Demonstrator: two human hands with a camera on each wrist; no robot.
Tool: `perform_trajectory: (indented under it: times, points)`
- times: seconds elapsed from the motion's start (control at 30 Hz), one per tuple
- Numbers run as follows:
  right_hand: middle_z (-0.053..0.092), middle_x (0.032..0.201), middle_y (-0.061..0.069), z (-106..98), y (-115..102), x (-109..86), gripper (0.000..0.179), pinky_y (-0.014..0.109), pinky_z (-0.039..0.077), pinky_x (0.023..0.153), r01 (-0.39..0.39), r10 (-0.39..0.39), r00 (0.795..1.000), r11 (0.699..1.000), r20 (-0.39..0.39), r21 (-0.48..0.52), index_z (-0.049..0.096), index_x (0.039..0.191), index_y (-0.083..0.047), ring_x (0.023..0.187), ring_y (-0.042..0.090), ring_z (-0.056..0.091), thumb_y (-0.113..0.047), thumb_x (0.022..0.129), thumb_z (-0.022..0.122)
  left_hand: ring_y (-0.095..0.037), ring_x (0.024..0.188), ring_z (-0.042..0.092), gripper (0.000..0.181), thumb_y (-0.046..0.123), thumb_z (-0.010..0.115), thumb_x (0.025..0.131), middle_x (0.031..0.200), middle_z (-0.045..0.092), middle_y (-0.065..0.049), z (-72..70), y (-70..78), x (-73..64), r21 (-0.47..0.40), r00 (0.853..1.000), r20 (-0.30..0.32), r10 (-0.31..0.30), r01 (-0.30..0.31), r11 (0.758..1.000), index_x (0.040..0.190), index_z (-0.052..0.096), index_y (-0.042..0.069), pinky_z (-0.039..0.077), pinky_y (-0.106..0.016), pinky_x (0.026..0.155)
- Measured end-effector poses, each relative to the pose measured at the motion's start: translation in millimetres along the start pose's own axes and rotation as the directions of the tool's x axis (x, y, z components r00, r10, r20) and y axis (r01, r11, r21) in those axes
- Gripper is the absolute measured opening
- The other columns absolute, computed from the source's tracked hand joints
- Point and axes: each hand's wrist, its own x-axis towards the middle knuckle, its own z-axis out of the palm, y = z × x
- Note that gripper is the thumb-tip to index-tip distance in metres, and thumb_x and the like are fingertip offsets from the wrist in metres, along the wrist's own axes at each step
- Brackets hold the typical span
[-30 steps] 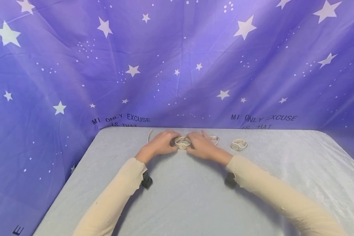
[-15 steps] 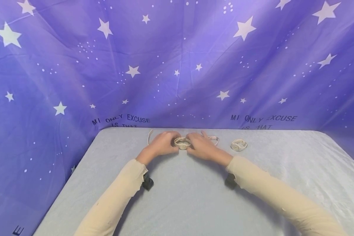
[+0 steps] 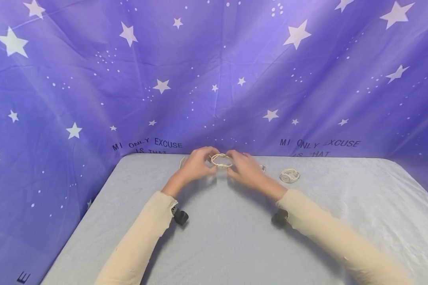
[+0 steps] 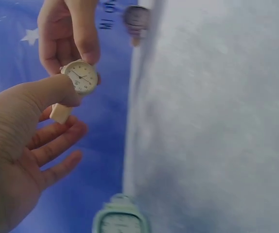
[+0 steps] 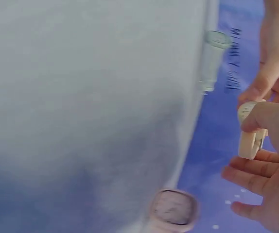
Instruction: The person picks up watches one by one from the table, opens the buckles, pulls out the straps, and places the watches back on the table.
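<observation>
A cream wristwatch (image 3: pixel 222 166) with a round pale dial is held up between both hands, its strap forming a loop. My left hand (image 3: pixel 199 163) pinches one side of it, thumb at the dial's edge. On the opposite side, my right hand (image 3: pixel 247 168) pinches it too. In the left wrist view the dial of the wristwatch (image 4: pixel 82 77) faces the camera, with the left hand's lower fingers spread below the strap. The right wrist view shows the wristwatch (image 5: pixel 248 141) edge-on, its strap hanging by the right fingers.
Another pale watch (image 3: pixel 289 175) lies on the grey cloth-covered table (image 3: pixel 214 237) to the right. A mint-green watch (image 4: pixel 121 224) lies beside the left hand, and a pink square-faced watch (image 5: pixel 173 208) beside the right. A purple star-printed curtain (image 3: pixel 214 59) hangs behind.
Both hands have risen with the cream wristwatch, lifting it from the table. It has tipped, so its dial shows less in the head view.
</observation>
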Motion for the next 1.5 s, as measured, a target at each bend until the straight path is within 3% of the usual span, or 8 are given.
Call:
perform_trajectory:
  times: [0.17,0.43,0.77,0.93,1.13,1.23,1.33,1.5]
  points:
    - [0.071,0.118,0.019,-19.5,-7.4,2.5,0.046,0.047,0.06,0.086,-0.033,0.038,0.998,0.994,-0.052,0.107,0.056,0.129,-0.001,0.097,0.033,0.07,-0.012,0.086,0.07,-0.032,0.106,0.07,0.047,-0.001,0.076,0.075,0.118,0.071,-0.015,-11.3,13.1,2.3,-0.124,0.998,-0.067,-0.001,-0.007,0.992,0.121,0.067,0.005,0.057,-0.04,0.098]
    - [0.07,0.127,0.013,-57.7,-24.0,1.9,0.047,0.052,0.052,0.103,-0.077,0.089,0.995,0.978,-0.052,0.193,0.055,0.126,-0.009,0.118,0.035,0.067,-0.013,0.083,0.074,-0.026,0.096,0.073,0.048,-0.006,0.075,0.075,0.115,0.072,-0.01,-34.1,42.8,-0.4,-0.224,0.996,-0.089,0.006,-0.026,0.974,0.12,0.066,0.007,0.059,-0.047,0.093]
    - [0.07,0.124,0.014,-82.3,-36.6,-9.5,0.048,0.045,0.054,0.106,-0.051,0.074,0.996,0.92,-0.044,0.39,0.055,0.124,-0.007,0.119,0.034,0.068,-0.002,0.081,0.074,-0.024,0.094,0.074,0.048,-0.008,0.074,0.076,0.116,0.071,-0.011,-48.9,69.7,-10.4,-0.294,0.999,-0.046,0.023,-0.036,0.955,0.121,0.064,0.005,0.062,-0.03,0.085]
    - [0.069,0.12,0.017,-86.8,-39.2,-12.3,0.05,0.036,0.06,0.096,-0.047,0.06,0.998,0.864,-0.011,0.502,0.053,0.125,-0.003,0.115,0.032,0.07,0.004,0.079,0.072,-0.026,0.102,0.073,0.047,-0.01,0.072,0.077,0.115,0.071,-0.015,-53.3,76.0,-14.0,-0.375,1.0,0.013,-0.008,0.012,0.927,0.122,0.061,0.003,0.062,-0.032,0.086]
    - [0.068,0.123,0.02,-89.8,-39.1,-14.1,0.057,0.031,0.06,0.093,-0.109,0.071,0.994,0.766,0.086,0.633,0.051,0.128,-0.002,0.114,0.033,0.07,0.01,0.076,0.072,-0.034,0.102,0.072,0.053,-0.013,0.068,0.078,0.118,0.068,-0.025,-56.5,74.4,-17.1,-0.505,0.99,0.137,-0.042,0.106,0.856,0.127,0.054,-0.002,0.062,-0.035,0.084]
    - [0.066,0.125,0.025,-90.3,-38.2,-13.7,0.064,0.031,0.06,0.093,-0.131,0.058,0.99,0.728,0.131,0.672,0.048,0.136,0.002,0.113,0.036,0.07,0.011,0.077,0.072,-0.03,0.099,0.073,0.055,-0.013,0.067,0.078,0.118,0.067,-0.025,-56.1,72.8,-18.1,-0.546,0.982,0.175,-0.073,0.159,0.822,0.13,0.051,-0.003,0.061,-0.034,0.085]
    - [0.064,0.13,0.028,-90.3,-36.0,-13.7,0.072,0.031,0.062,0.087,-0.19,0.066,0.977,0.689,0.201,0.699,0.043,0.146,0.005,0.114,0.037,0.069,0.008,0.08,0.072,-0.022,0.095,0.072,0.058,-0.013,0.068,0.079,0.116,0.067,-0.024,-53.9,71.4,-17.4,-0.565,0.971,0.203,-0.126,0.222,0.794,0.133,0.05,-0.004,0.061,-0.034,0.087]
    - [0.067,0.13,0.024,-90.7,-30.9,-15.6,0.069,0.026,0.058,0.077,-0.323,0.12,0.94,0.624,0.321,0.712,0.046,0.149,0.001,0.107,0.024,0.072,-0.002,0.086,0.073,-0.016,0.089,0.07,0.063,-0.008,0.07,0.08,0.112,0.068,-0.018,-49.5,68.4,-15.9,-0.589,0.948,0.264,-0.176,0.303,0.749,0.139,0.048,-0.005,0.058,-0.035,0.092]
